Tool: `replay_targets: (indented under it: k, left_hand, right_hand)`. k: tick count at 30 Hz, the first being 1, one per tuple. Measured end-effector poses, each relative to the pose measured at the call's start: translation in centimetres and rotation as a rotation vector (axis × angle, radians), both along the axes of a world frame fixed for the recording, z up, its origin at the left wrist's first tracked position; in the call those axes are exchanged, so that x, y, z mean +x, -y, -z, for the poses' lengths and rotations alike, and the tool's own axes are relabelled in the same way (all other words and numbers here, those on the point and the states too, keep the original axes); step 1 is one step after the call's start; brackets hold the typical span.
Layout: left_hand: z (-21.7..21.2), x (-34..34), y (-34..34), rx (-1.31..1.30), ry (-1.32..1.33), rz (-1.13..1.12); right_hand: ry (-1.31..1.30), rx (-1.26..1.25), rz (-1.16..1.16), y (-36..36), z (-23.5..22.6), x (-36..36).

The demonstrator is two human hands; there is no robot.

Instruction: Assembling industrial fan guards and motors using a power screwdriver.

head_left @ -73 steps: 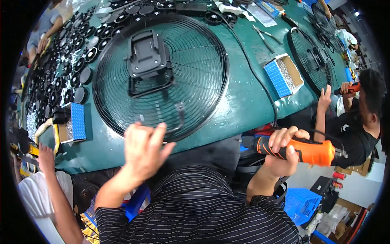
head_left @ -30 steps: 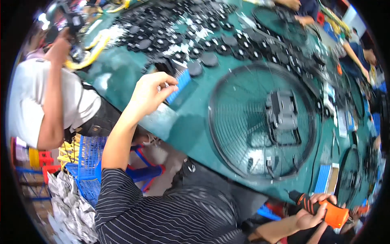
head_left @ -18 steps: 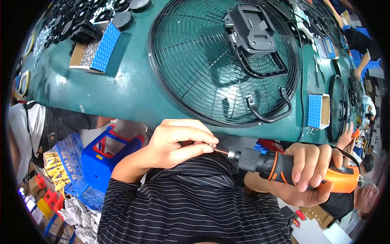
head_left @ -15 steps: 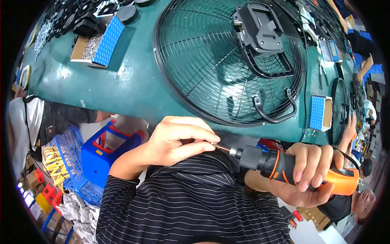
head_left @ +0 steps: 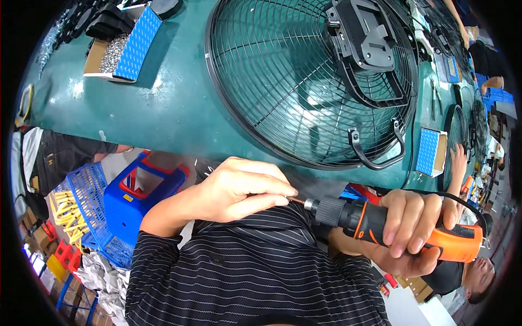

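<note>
Your right hand point(head_left: 410, 231) wraps the orange-and-black cylindrical power screwdriver point(head_left: 372, 221), at your left hand's point(head_left: 236, 190) 3 o'clock; left fingertips press together at its slim coppery bit point(head_left: 299, 201), any content hidden. Round black wire fan grille point(head_left: 304, 89): 1 o'clock.

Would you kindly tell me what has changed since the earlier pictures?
The left hand moved from over the near edge of the fan guard, out to the left blue-sided box, then back to the tip of the bit; anything held there is hidden. The right hand still grips the orange driver; the guard still lies on the table.
</note>
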State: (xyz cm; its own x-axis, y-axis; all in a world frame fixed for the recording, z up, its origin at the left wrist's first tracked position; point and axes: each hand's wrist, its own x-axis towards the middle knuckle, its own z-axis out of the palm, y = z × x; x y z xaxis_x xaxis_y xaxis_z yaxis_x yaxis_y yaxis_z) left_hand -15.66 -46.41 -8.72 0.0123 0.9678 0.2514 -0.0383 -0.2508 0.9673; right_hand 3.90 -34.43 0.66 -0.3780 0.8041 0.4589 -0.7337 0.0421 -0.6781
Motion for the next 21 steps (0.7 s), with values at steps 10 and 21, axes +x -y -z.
replay_targets:
  k: [10, 21]
  left_hand:
    - [0.8, -0.9, 0.3, 0.179, -0.660, -0.615]
    - [2.8, -2.1, -0.6, 0.126, -0.709, -0.584]
  right_hand:
    - [0.012, 0.199, 0.028, 0.6, 1.2, -2.8]
    - [0.203, 0.410, -0.162, -0.7, 2.0, -5.2]
